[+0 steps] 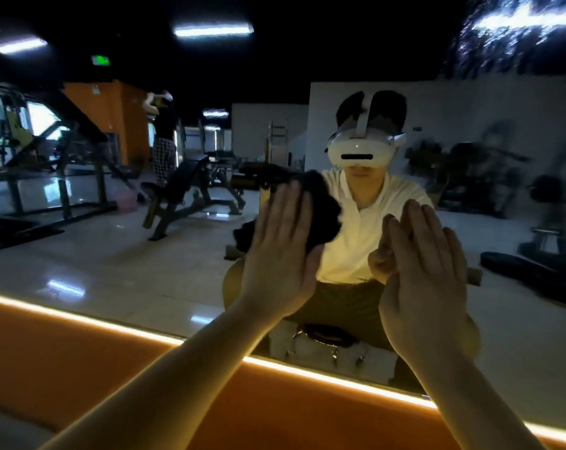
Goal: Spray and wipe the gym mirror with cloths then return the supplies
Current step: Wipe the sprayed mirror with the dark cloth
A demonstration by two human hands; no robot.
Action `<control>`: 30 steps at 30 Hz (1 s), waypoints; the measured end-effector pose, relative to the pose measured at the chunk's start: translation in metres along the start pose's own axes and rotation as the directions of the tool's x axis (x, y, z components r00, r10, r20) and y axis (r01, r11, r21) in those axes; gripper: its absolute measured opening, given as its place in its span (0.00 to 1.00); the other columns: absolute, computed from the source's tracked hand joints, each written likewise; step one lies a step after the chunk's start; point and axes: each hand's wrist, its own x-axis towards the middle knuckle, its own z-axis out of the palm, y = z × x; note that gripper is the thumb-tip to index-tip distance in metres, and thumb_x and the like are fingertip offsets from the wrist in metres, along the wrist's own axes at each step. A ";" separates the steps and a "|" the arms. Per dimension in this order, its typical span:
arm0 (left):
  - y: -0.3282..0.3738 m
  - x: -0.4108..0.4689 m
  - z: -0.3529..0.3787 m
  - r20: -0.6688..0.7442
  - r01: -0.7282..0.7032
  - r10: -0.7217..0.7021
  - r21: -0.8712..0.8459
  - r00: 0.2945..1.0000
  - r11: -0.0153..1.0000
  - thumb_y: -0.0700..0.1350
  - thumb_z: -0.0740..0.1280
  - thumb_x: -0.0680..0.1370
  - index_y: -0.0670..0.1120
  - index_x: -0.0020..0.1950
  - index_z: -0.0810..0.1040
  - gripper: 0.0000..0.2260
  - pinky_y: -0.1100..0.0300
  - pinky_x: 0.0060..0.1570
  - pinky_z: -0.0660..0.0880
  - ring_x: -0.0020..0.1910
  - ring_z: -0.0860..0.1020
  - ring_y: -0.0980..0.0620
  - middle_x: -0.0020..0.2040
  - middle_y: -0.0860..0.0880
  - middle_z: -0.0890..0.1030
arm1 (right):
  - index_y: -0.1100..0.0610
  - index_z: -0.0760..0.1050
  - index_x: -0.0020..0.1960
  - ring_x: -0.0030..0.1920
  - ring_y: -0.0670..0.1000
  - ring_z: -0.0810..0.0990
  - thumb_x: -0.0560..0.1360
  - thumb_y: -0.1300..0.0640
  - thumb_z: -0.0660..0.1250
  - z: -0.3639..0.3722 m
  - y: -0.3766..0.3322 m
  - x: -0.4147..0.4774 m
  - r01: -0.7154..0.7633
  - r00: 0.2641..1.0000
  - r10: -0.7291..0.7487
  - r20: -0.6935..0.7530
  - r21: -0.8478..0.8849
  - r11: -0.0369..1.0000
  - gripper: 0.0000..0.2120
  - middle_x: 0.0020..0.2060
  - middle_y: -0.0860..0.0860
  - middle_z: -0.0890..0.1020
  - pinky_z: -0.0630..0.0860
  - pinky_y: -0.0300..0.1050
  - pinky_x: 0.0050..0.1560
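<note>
The left hand is flat, fingers straight and close together, pressing a dark cloth against the mirror; the cloth bunches out beyond the fingertips and thumb side; the right hand is raised flat just beside, fingers straight; whether anything lies beneath it, I cannot tell.

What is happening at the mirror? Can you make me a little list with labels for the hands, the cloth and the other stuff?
place: gym mirror above an orange ledge with a glowing strip light
left hand: fingers straight, pressing a dark cloth flat on the glass
right hand: fingers straight, flat at the glass; cannot tell if a cloth lies under it
seen in the mirror: weight bench and the person's own reflection
</note>
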 end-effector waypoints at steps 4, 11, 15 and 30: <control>-0.069 -0.034 -0.015 -0.060 0.242 -0.239 0.063 0.969 0.968 0.57 0.53 0.85 0.34 0.83 0.54 0.35 0.39 0.81 0.53 0.84 0.50 0.38 0.83 0.33 0.51 | 0.62 0.68 0.77 0.82 0.60 0.55 0.77 0.60 0.58 0.013 -0.017 -0.009 0.063 0.998 -0.063 0.007 -0.005 0.998 0.28 0.82 0.60 0.59 0.56 0.67 0.79; -0.092 -0.075 -0.020 -0.052 0.629 -0.635 -0.091 0.771 0.772 0.74 0.51 0.80 0.37 0.84 0.41 0.49 0.38 0.81 0.50 0.85 0.43 0.41 0.85 0.37 0.43 | 0.62 0.69 0.77 0.82 0.61 0.54 0.78 0.58 0.58 0.018 -0.023 -0.012 0.039 0.999 -0.039 0.005 0.009 0.999 0.28 0.81 0.61 0.59 0.57 0.69 0.78; -0.016 -0.059 -0.001 -0.015 0.442 -0.446 -0.113 0.895 0.890 0.70 0.56 0.80 0.33 0.83 0.46 0.49 0.41 0.82 0.46 0.84 0.43 0.39 0.84 0.34 0.43 | 0.62 0.67 0.78 0.83 0.59 0.53 0.79 0.58 0.55 0.014 -0.015 -0.014 0.085 0.995 -0.085 0.043 0.011 0.996 0.28 0.82 0.60 0.58 0.57 0.68 0.78; 0.005 -0.075 0.008 0.107 -0.153 0.159 -0.066 0.981 0.986 0.47 0.53 0.88 0.38 0.83 0.56 0.25 0.42 0.82 0.54 0.84 0.52 0.42 0.84 0.39 0.53 | 0.64 0.69 0.76 0.81 0.55 0.60 0.80 0.64 0.57 0.006 -0.004 -0.011 0.072 0.997 -0.074 -0.005 0.264 0.962 0.24 0.79 0.57 0.66 0.62 0.65 0.77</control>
